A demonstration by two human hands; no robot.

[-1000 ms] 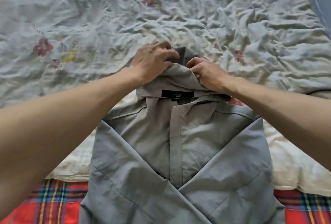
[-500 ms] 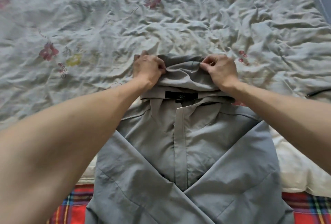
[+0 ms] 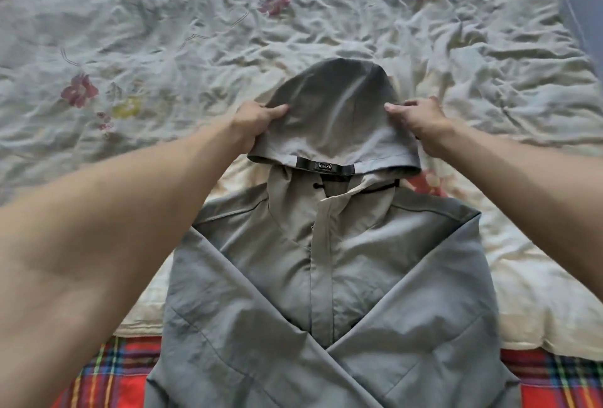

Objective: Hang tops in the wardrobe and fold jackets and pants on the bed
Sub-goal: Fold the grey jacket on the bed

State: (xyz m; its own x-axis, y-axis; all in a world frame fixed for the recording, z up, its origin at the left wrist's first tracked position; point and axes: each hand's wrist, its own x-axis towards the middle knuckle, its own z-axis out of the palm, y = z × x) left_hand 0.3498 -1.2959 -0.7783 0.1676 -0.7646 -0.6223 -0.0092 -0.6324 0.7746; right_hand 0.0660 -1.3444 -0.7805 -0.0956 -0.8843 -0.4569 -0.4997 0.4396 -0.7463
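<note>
Jacket [image 3: 326, 260], grey and hooded, is laid front-up on a crumpled floral bedsheet [image 3: 163, 32], with its sleeves [image 3: 248, 319] crossed over the chest. Its hood [image 3: 336, 114] is spread flat, gripped at its left edge by the left hand [image 3: 253, 123] and pinched at its right edge by the right hand [image 3: 421, 120]. A red plaid blanket [image 3: 107, 371] is seen under the hem.

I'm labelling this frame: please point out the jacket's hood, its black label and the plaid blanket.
hood [image 3: 336, 114]: head view, middle of its flattened panel.
black label [image 3: 324, 166]: head view, centre of the strip at the hood's base.
plaid blanket [image 3: 554, 381]: head view, red patch at bottom right.
</note>
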